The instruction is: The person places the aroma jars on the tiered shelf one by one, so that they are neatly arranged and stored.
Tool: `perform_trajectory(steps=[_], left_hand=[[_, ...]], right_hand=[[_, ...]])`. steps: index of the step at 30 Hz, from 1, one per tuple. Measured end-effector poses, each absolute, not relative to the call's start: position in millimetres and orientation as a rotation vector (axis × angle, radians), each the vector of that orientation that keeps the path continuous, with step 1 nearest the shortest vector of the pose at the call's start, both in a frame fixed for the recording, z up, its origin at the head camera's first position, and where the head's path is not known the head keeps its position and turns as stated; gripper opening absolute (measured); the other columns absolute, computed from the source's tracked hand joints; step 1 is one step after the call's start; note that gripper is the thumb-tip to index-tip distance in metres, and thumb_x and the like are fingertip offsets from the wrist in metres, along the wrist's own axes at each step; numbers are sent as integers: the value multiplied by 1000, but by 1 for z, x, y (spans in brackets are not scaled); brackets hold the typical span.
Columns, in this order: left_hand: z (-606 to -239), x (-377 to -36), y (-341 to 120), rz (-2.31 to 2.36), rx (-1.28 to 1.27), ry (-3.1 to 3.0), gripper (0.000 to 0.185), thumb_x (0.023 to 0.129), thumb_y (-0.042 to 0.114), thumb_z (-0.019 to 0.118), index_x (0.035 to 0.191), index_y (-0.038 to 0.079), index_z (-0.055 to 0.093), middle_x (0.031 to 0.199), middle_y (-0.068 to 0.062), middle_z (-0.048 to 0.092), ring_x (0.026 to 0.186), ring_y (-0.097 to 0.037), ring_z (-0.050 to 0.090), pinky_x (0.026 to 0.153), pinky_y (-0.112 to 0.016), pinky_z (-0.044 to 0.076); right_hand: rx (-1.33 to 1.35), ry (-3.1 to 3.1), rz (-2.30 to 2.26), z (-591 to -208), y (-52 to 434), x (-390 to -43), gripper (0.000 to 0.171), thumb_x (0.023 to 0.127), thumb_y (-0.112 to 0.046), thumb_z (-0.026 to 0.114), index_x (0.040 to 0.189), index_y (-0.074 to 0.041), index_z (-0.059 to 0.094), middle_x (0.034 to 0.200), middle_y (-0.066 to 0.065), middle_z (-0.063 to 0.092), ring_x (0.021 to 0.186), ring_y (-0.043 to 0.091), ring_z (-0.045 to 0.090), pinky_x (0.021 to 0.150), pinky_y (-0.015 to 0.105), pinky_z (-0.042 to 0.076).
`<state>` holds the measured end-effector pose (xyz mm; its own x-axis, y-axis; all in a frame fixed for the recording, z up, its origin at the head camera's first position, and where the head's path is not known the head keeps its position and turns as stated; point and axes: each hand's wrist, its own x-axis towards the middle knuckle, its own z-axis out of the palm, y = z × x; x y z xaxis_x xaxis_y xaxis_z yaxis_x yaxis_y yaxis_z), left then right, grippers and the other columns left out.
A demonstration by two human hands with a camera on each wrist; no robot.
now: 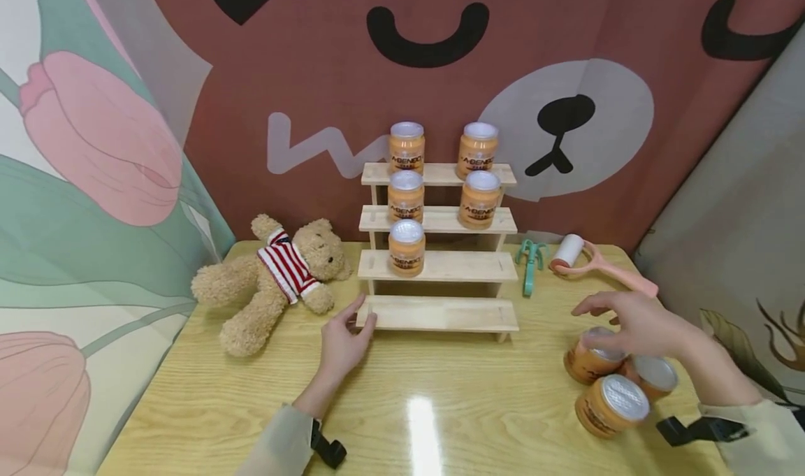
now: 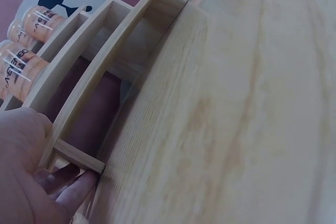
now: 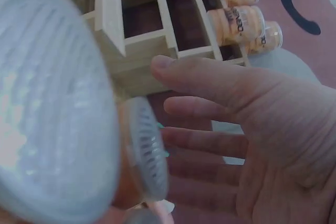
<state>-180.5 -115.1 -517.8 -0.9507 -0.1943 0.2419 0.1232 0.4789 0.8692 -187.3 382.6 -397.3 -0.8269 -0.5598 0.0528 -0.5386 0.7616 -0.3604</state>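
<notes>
A tiered wooden display rack (image 1: 438, 313) stands on the table. My left hand (image 1: 344, 342) grips the left end of its lowest step, thumb at the front and fingers at the side; in the left wrist view, fingers (image 2: 79, 192) lie against the end leg. My right hand (image 1: 648, 326) hovers over three orange jars with silvery-white lids: one under the fingers (image 1: 585, 368), a front jar (image 1: 610, 407) and one partly covered jar (image 1: 657, 378). In the right wrist view its fingers are spread and hold nothing, beside a jar lid (image 3: 149, 150).
Two jars stand on the top step, two on the second, and one jar (image 1: 407, 249) at the left of the third. A teddy bear (image 1: 283, 273) lies to the left. A green claw-like tool (image 1: 530, 263) and a pink-handled lint roller (image 1: 604, 263) lie right of the rack.
</notes>
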Motion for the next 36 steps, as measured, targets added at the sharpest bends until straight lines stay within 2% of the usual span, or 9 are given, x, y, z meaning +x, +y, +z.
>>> perform_trajectory(steps=[5,8,13,17,22,26,29,33,36], left_hand=[[-518,-180,-113,-1481,66,-2416,49,97,16,78,144,6,67,137,-22,70,110,-35,76,90,-42,67],[-519,-179,-113,-1485,65,-2416,48,98,16,76,144,6,66,137,-23,70,111,-35,76,89,-42,67],[-519,-178,-112,-1488,77,-2410,47,99,16,76,144,7,67,137,-23,70,112,-35,76,90,-43,67],[-519,-177,-113,-1482,85,-2411,47,99,16,75,144,7,67,137,-23,70,113,-35,75,91,-44,67],[-520,-177,-113,-1481,82,-2408,47,99,16,76,144,7,67,137,-22,71,112,-35,76,90,-43,67],[-522,-178,-113,-1485,85,-2401,47,98,16,76,143,7,68,136,-22,71,112,-35,76,90,-41,67],[-522,-178,-113,-1480,84,-2399,46,98,15,76,143,7,68,136,-22,71,111,-35,76,90,-40,67],[-521,-178,-113,-1486,79,-2387,47,98,14,76,143,6,68,134,-22,72,109,-34,77,89,-39,67],[-520,-178,-112,-1498,74,-2383,47,98,14,76,143,6,67,135,-20,72,109,-33,77,89,-38,67]], right_hand=[[-854,2755,-577,-406,389,-185,43,90,-37,86,126,-16,74,123,1,75,107,20,72,78,28,61],[-848,2720,-554,-409,394,-182,51,87,-41,89,127,-15,74,123,2,75,105,7,69,80,27,60],[-871,2689,-526,-414,400,-180,58,83,-43,92,128,-12,72,121,3,75,97,-6,59,72,21,51],[-903,2693,-585,-415,401,-179,54,83,-37,93,125,-11,71,118,3,74,95,-6,60,68,21,53],[-825,2720,-622,-412,398,-181,50,84,-36,92,123,-14,71,119,0,72,98,-2,65,71,22,58],[-820,2820,-644,-406,393,-183,50,82,-34,94,121,-12,73,119,3,73,97,0,67,70,23,60],[-849,2926,-649,-401,388,-186,47,78,-32,97,118,-16,76,121,2,72,96,-3,66,69,22,61],[-862,3022,-667,-393,378,-192,45,76,-33,99,113,-23,76,130,3,67,93,-2,68,68,21,62],[-810,3049,-681,-386,372,-196,47,77,-37,98,116,-21,76,130,3,69,87,3,74,68,21,63]])
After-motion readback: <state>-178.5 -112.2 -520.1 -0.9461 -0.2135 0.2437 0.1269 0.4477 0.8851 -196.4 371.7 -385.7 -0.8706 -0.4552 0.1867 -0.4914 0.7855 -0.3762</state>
